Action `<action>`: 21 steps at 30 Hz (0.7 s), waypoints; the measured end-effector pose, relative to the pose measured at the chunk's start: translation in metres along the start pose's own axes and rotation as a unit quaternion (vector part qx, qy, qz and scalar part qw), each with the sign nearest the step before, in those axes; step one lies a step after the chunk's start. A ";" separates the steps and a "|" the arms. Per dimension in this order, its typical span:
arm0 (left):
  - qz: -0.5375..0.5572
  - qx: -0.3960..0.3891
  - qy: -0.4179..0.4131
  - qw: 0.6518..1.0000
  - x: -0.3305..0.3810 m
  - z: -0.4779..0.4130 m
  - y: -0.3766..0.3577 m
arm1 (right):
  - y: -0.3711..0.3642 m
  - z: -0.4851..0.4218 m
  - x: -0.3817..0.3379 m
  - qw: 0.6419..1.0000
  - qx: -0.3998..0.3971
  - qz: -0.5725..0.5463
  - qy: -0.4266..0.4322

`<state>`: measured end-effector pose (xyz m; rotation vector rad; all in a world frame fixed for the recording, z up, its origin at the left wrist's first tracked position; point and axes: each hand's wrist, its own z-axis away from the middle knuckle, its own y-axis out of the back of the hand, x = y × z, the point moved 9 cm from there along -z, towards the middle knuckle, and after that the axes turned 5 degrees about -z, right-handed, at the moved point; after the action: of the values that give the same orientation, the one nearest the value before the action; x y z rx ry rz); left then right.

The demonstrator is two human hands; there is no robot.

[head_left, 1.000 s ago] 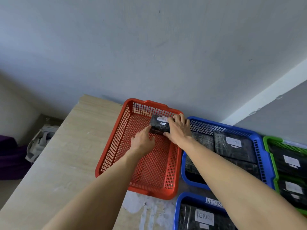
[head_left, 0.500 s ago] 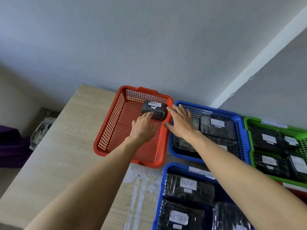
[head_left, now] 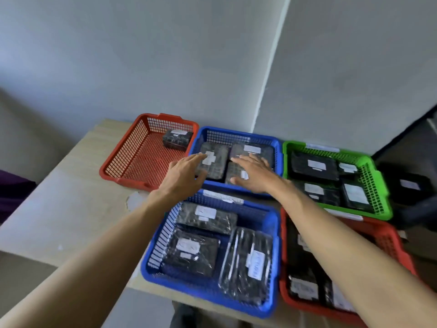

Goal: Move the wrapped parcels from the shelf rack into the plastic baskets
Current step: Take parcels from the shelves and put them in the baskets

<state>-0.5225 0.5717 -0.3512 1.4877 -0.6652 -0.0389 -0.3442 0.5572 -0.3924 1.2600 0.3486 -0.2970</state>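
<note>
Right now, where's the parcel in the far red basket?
Head view, left: the parcel lies in the red basket, far right corner, beside the far blue basket.

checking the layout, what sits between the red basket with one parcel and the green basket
A blue basket holding wrapped parcels fills that gap, as the head view shows.

Table (head_left: 59,209), back row, left to right: back-left basket (head_left: 123,150), one parcel (head_left: 177,139) in its far right corner; back-middle basket (head_left: 227,138); back-right basket (head_left: 376,185). Front row: front-left basket (head_left: 160,240), front-right basket (head_left: 283,292).
</note>
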 end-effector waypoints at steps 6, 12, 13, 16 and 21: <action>-0.032 0.060 -0.054 0.996 0.090 0.053 0.004 | 0.029 0.102 0.030 0.996 0.079 -0.013 0.049; -0.055 0.074 -0.101 0.991 0.167 0.096 -0.015 | 0.041 0.193 0.059 0.989 0.133 -0.003 0.057; -0.053 0.073 -0.105 0.990 0.179 0.104 -0.019 | 0.042 0.207 0.064 0.989 0.139 -0.004 0.054; -0.046 0.071 -0.131 0.988 0.218 0.131 -0.028 | 0.044 0.253 0.082 0.987 0.152 -0.001 0.040; -0.016 0.062 -0.151 0.986 0.281 0.177 -0.055 | 0.038 0.334 0.121 0.985 0.174 0.011 0.006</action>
<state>-0.3468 0.2882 -0.3041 1.6286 -0.9012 -0.2571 -0.1878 0.2440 -0.3210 1.6095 0.2999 -0.3411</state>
